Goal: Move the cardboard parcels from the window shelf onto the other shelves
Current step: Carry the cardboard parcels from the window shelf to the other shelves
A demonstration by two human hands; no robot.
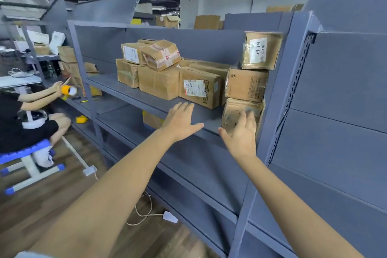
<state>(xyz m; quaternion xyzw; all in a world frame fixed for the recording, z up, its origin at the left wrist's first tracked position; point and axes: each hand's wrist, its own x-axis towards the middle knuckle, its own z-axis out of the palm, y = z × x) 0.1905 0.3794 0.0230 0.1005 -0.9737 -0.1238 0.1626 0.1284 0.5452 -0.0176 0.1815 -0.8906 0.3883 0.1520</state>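
Brown cardboard parcels (159, 82) crowd the grey metal shelf's (134, 95) right end. Left hand (180, 121) and right hand (240, 138) reach in with fingers spread, holding nothing. Risk: the three-high stack (247, 85) at the right corner may topple if its bottom parcel is pulled.

A: so where's everything sitting on that shelf (117, 86)?

B: three parcels stacked at the far right against the upright post (293, 81): top parcel (261, 50) on the middle parcel (247, 85), that one on the bottom parcel (236, 115). Left of the stack is a labelled parcel (199, 88), then a heap of more parcels (155, 65) further left and behind

A: and the hands?

B: both out front of the shelf edge, left hand (181, 120) left of the stack, right hand (240, 135) before the bottom parcel. Seated person (25, 115) far left
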